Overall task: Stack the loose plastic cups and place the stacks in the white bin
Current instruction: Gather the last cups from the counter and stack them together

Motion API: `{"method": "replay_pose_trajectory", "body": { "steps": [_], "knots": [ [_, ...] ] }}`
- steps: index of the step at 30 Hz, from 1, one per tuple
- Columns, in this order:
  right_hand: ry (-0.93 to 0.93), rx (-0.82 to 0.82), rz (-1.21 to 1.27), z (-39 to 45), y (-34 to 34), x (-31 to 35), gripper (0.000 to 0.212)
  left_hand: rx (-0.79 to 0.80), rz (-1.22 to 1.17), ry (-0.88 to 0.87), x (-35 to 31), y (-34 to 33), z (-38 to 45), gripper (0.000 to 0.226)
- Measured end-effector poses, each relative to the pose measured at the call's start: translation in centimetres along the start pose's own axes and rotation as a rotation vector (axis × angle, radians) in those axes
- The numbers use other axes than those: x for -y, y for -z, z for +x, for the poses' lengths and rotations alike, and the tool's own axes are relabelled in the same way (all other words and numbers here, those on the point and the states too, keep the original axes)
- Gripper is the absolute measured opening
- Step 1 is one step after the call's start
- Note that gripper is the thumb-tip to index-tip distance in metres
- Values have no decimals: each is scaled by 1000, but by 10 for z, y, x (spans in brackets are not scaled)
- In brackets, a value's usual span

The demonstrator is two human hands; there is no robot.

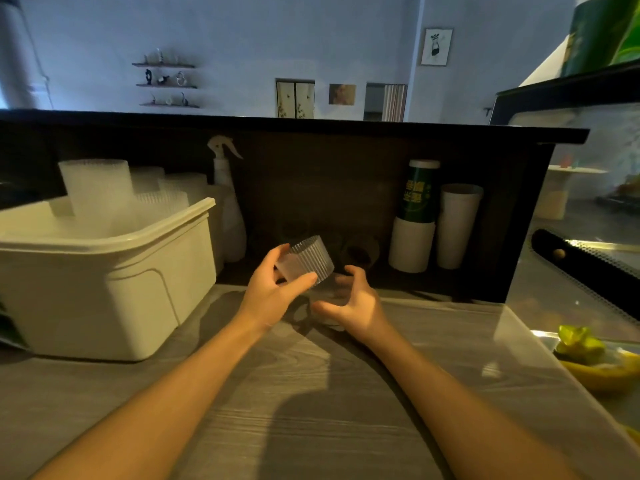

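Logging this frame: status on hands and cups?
Left hand grips ribbed clear plastic cup, tilted. Right hand curls round second clear cup on counter. White plastic bin left, holding stacks. Path unobstructed.

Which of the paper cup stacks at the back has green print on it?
The left stack; the stack right of it is plain white.

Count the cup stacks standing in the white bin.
3 show clearly in the white bin: a tall stack at the left, a shorter one in front and one behind. More may be hidden.
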State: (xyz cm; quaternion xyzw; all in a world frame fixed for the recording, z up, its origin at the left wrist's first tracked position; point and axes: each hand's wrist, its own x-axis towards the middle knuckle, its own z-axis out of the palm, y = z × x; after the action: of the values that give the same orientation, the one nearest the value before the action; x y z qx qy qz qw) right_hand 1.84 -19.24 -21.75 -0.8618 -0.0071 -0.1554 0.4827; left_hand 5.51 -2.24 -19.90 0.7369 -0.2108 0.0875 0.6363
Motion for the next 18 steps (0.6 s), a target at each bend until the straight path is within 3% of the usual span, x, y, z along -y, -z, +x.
{"method": "replay_pose_trajectory", "body": {
  "steps": [4, 8, 14, 18],
  "knots": [
    [72, -40, -67, 0, -2, 4, 95, 60, 121, -70, -2, -6, -1, 82],
    [121, -78, -97, -3, -5, 7, 99, 72, 285, -133, -4, -8, -6, 79],
    [132, -100, -67, -8, -5, 8, 95, 137, 295, -126, -13, -9, -11, 79],
    [111, -117, -67, -9, -1, 9, 110, 262, 480, -152, -8, -11, -13, 79]
  ]
}}
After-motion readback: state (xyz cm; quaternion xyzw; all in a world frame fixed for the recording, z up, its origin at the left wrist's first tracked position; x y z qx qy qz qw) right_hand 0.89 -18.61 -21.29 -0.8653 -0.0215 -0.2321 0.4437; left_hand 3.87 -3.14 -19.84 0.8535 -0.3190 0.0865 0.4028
